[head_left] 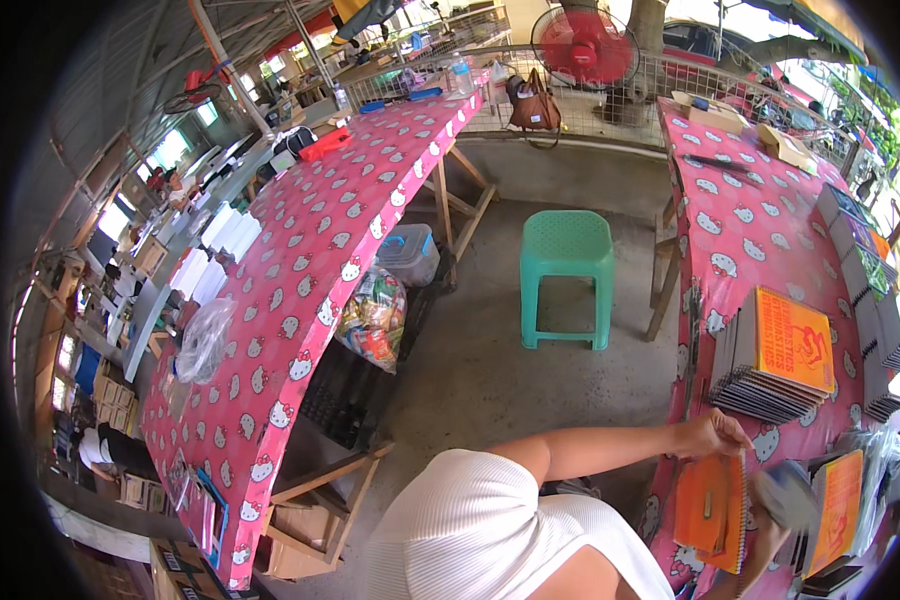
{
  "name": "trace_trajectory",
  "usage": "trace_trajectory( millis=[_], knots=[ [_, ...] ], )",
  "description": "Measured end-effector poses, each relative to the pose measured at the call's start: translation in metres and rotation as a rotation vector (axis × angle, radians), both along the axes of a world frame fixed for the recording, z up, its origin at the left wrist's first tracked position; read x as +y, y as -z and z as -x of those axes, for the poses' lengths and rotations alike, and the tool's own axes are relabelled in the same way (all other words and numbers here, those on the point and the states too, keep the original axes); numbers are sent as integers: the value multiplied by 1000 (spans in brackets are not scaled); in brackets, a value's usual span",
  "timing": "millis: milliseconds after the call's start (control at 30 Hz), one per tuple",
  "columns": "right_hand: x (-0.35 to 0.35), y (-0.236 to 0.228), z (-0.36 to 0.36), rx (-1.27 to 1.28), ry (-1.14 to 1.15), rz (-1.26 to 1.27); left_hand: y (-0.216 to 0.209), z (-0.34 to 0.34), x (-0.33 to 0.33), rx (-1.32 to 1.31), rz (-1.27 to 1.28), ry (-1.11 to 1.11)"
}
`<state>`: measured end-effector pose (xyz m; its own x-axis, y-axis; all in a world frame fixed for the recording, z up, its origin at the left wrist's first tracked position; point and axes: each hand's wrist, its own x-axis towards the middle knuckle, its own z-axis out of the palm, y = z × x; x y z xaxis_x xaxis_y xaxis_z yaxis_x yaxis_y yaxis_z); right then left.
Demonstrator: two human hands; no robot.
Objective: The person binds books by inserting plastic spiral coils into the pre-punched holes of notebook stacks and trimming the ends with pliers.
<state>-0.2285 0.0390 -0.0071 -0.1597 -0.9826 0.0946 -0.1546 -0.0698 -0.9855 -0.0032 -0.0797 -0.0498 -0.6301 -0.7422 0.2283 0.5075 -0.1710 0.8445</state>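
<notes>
An orange spiral notebook [708, 510] stands or lies at the near right of the pink table, its wire binding along its right edge. My left hand [715, 434] is closed at the top end of that binding, thumb and fingers pinched together. My right hand [763, 535] is beside the binding's lower right side, its fingers partly hidden and smeared. A grey blurred thing [788, 495] shows at the right hand; its kind is unclear. Right of it is another orange-covered notebook [836, 510] among a stack.
Beyond my hands stands a stack of orange-topped spiral notebooks [794, 340]. More spiral books [875, 300] line the table's right side. A green stool [567, 270] stands on the floor between this table and another pink table [300, 240]. A red fan [585, 48] is at the back.
</notes>
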Motion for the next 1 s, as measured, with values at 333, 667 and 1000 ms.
trace_trajectory(
  millis=[333,667,1000],
  knots=[
    [-23,8,-6,155,68,-66,-6,0,-18,-115,-79,174],
    [81,87,12,1285,502,-188,-20,23,-24,-148,-6,277],
    [210,83,-94,1133,704,-586,-159,-6,28,136,836,-206]
  ],
)
